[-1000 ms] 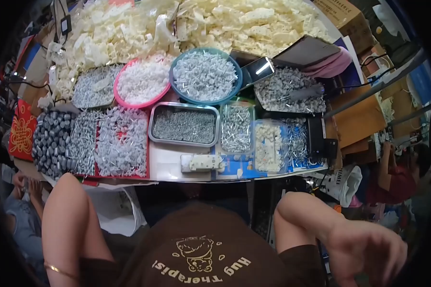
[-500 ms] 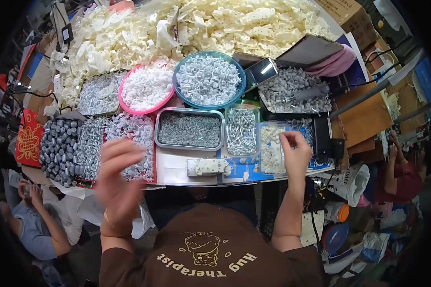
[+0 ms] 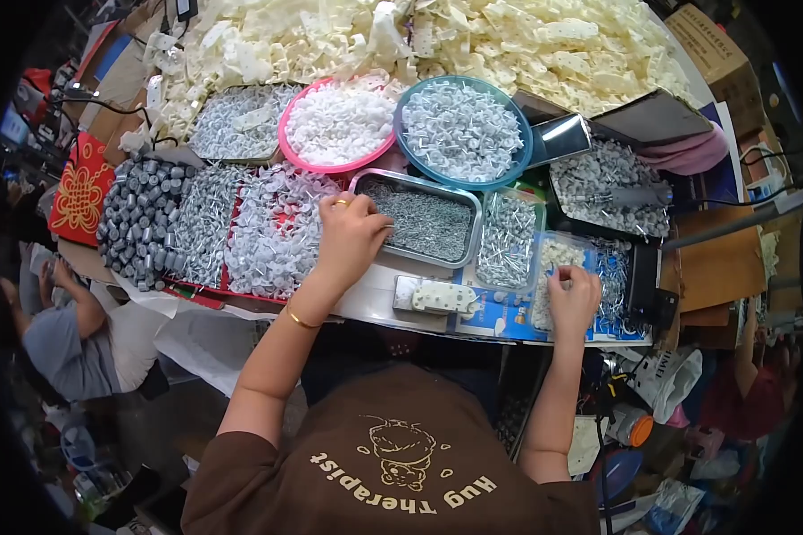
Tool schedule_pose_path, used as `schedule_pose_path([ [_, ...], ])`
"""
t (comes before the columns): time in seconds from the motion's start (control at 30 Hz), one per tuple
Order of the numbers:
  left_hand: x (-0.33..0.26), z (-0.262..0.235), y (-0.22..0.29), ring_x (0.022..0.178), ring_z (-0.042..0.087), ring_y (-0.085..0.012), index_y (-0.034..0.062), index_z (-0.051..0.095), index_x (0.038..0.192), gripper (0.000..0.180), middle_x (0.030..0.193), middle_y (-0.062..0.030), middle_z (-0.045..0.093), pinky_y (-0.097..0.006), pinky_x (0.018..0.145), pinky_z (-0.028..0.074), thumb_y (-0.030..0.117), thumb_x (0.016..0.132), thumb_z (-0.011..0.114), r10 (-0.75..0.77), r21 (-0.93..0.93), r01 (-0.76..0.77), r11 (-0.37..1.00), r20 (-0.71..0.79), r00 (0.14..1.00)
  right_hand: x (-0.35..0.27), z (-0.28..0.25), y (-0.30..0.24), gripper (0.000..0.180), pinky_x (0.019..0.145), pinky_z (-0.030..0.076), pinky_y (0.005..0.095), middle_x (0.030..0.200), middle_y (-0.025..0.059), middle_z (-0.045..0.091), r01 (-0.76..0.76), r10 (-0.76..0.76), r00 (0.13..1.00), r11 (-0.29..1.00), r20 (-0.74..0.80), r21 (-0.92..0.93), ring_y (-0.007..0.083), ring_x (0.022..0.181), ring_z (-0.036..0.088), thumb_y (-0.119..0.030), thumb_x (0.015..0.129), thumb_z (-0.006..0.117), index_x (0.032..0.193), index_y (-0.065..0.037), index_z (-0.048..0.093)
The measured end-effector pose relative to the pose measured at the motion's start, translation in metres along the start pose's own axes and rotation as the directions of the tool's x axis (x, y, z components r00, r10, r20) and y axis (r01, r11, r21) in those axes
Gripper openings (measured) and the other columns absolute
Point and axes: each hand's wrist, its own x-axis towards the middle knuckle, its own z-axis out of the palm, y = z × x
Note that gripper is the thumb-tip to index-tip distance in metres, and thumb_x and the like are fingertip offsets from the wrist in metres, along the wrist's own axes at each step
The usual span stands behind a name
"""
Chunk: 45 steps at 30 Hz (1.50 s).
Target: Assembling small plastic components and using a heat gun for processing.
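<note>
My left hand [image 3: 352, 234] reaches over the left end of a metal tray [image 3: 477, 218] of tiny screws, its fingers bent and pinched together. Whatever the fingertips hold is too small to see. Above a clear box [image 3: 542, 308] of small cream parts, my right hand [image 3: 575, 301] is closed in a pinch too, its contents hidden. Between the hands, a cream perforated plastic piece [image 3: 443, 297] rests on a small block [image 3: 406, 292] near the table's front edge. A clear box of longer screws [image 3: 507, 241] stands right of the metal tray.
Cream plastic pieces [image 3: 553, 45] are heaped along the back. A pink bowl [image 3: 284, 143] and a teal bowl [image 3: 526, 134] hold white parts. Grey caps [image 3: 143, 209] lie at left. A power screwdriver [image 3: 629, 196] lies on a dark tray. A person [image 3: 62, 339] sits at left.
My left hand has moved right and forward, from above the left-hand parts to the metal tray. My right hand has lowered toward the cream parts. The whole view has shifted.
</note>
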Motion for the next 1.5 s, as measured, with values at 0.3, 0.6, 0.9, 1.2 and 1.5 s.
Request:
schedule_pose_path([
  [0.3, 0.010, 0.011, -0.003, 0.090, 0.057, -0.0227, 0.0152, 0.073, 0.077, 0.010, 0.084, -0.0003, 0.061, -0.044, 0.089, 0.031, 0.022, 0.077, 0.080, -0.037, -0.018, 0.038, 0.999, 0.084, 0.996, -0.024, -0.056, -0.082, 0.018, 0.071, 0.049, 0.0321, 0.087, 0.0073, 0.071, 0.323, -0.385, 0.922, 0.701, -0.043, 0.636, 0.0231, 0.078, 0.064, 0.004, 0.073, 0.079, 0.089, -0.003, 0.075],
  [0.6, 0.013, 0.017, -0.002, 0.090, 0.057, -0.0239, 0.0126, 0.063, 0.085, 0.011, 0.087, -0.0001, 0.062, -0.044, 0.089, 0.030, 0.015, 0.085, 0.073, -0.069, -0.018, 0.071, 0.997, 0.076, 0.995, -0.026, -0.040, -0.085, 0.027, 0.066, 0.047, 0.0367, 0.082, 0.0034, 0.061, 0.613, -0.688, 0.725, 0.662, 0.025, 0.433, 0.0247, 0.074, 0.058, -0.003, 0.071, 0.081, 0.096, -0.010, 0.073],
  [0.9, 0.007, 0.005, -0.005, 0.085, 0.059, -0.0182, 0.0134, 0.068, 0.088, 0.008, 0.085, 0.0010, 0.064, -0.040, 0.092, 0.030, 0.017, 0.085, 0.075, -0.074, -0.082, 0.076, 0.994, 0.031, 0.997, -0.012, -0.045, -0.083, 0.022, 0.069, 0.047, 0.0367, 0.085, 0.0038, 0.061, 0.619, -0.751, 0.650, 0.609, 0.111, 0.496, 0.0233, 0.077, 0.059, -0.008, 0.075, 0.079, 0.096, -0.010, 0.072],
  [1.2, -0.020, -0.037, 0.038, 0.081, 0.058, -0.0145, 0.0128, 0.067, 0.083, 0.008, 0.082, 0.0034, 0.065, -0.038, 0.090, 0.029, 0.013, 0.083, 0.075, -0.062, -0.377, 0.117, 0.919, 0.155, 0.986, -0.001, -0.061, -0.098, 0.016, 0.064, 0.046, 0.0369, 0.082, 0.0034, 0.064, 0.600, -0.702, 0.712, 0.624, 0.022, 0.501, 0.0234, 0.071, 0.058, -0.007, 0.075, 0.080, 0.090, -0.009, 0.074],
  [1.5, -0.033, -0.027, 0.057, 0.080, 0.057, -0.0175, 0.0136, 0.068, 0.079, 0.010, 0.077, 0.0026, 0.064, -0.041, 0.089, 0.028, 0.017, 0.082, 0.077, -0.030, -0.399, 0.074, 0.914, 0.115, 0.993, 0.046, 0.032, -0.129, 0.014, 0.081, 0.045, 0.0412, 0.082, 0.0066, 0.059, 0.535, -0.625, 0.777, 0.721, 0.079, 0.440, 0.0298, 0.088, 0.056, -0.018, 0.079, 0.079, 0.083, -0.007, 0.070],
])
